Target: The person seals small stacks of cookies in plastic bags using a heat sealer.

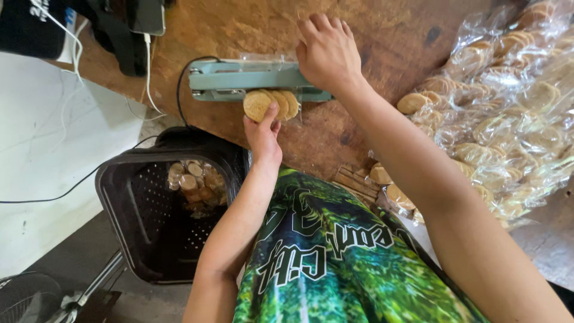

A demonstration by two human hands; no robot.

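Note:
A pale green heat sealer [239, 79] lies on the brown wooden table [371, 36]. My right hand [327, 52] presses down on the sealer's arm near its right end. My left hand [263, 134] holds a clear bag of round tan biscuits [270, 104] against the sealer's front edge, thumb on the nearest biscuit. The bag's open end passes under the arm and shows as clear film above the sealer.
A big heap of bagged biscuits [508, 107] covers the table's right side. A black perforated basket [137, 209] at lower left holds a few sealed packs [194, 179]. Black and white cables [146, 72] trail off the table's left edge. A fan grille [24, 299] sits bottom left.

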